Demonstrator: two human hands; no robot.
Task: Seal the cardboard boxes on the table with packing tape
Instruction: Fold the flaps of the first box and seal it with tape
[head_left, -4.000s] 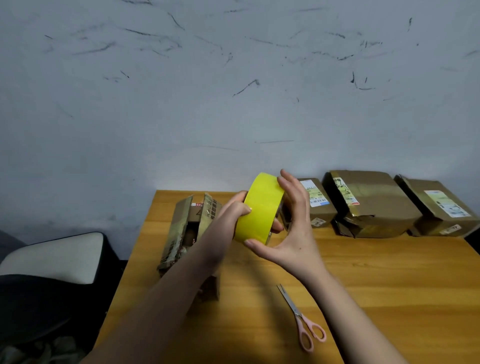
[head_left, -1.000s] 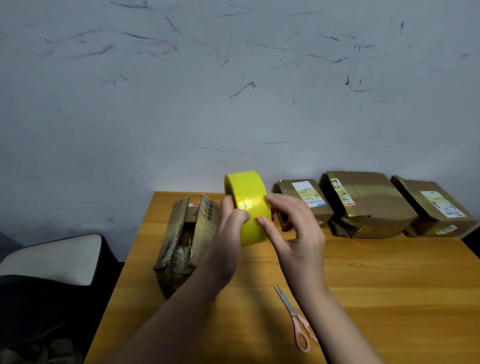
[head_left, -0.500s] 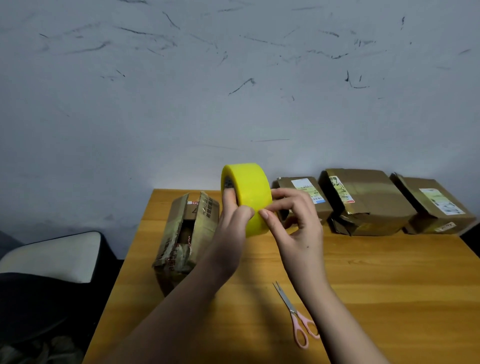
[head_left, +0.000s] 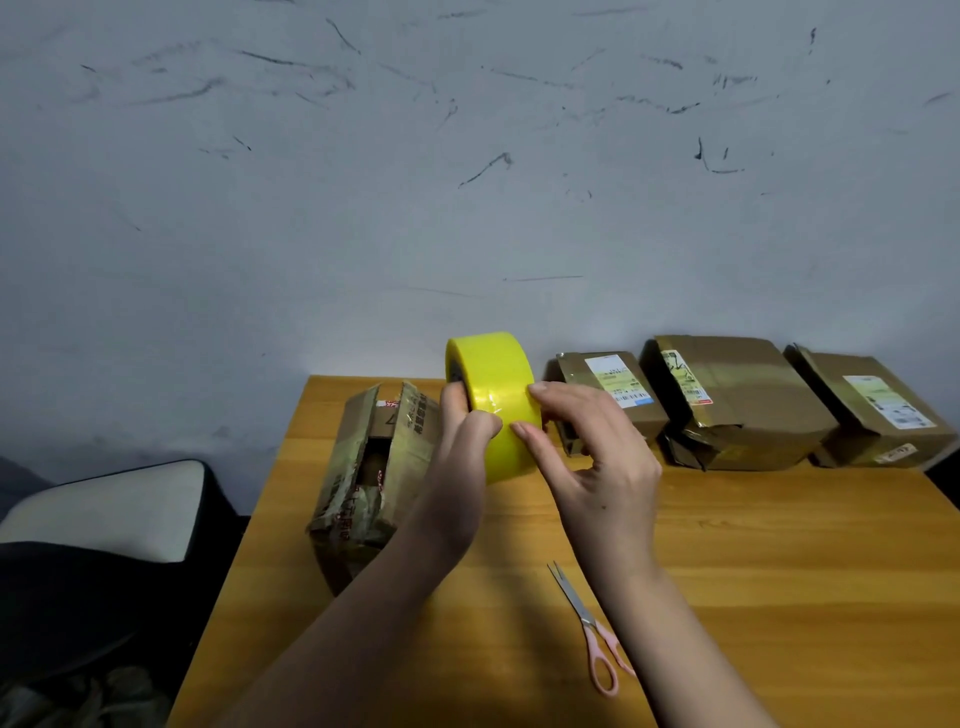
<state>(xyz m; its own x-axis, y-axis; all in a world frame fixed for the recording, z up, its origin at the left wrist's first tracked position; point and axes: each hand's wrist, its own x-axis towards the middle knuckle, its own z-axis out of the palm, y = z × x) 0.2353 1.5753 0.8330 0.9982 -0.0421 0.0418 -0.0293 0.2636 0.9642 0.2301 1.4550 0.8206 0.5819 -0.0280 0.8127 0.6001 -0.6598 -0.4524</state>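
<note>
Two hands hold the yellow tape roll above the table, right of the open box: left hand grips it, right hand picks its face; a missed or split end risks tearing.

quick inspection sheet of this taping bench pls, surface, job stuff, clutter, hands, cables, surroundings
surface: orange wooden table, against the wall.
job's things: yellow roll of packing tape held up; open brown cardboard box at left; three brown labelled cardboard parcels along the back.
clutter: pink-handled scissors lying flat.
grippers: left hand grips the roll; right hand fingertips pick at its face.
cables: nothing seen.
surroundings: scuffed grey wall; chair with pale cushion at left.
</note>
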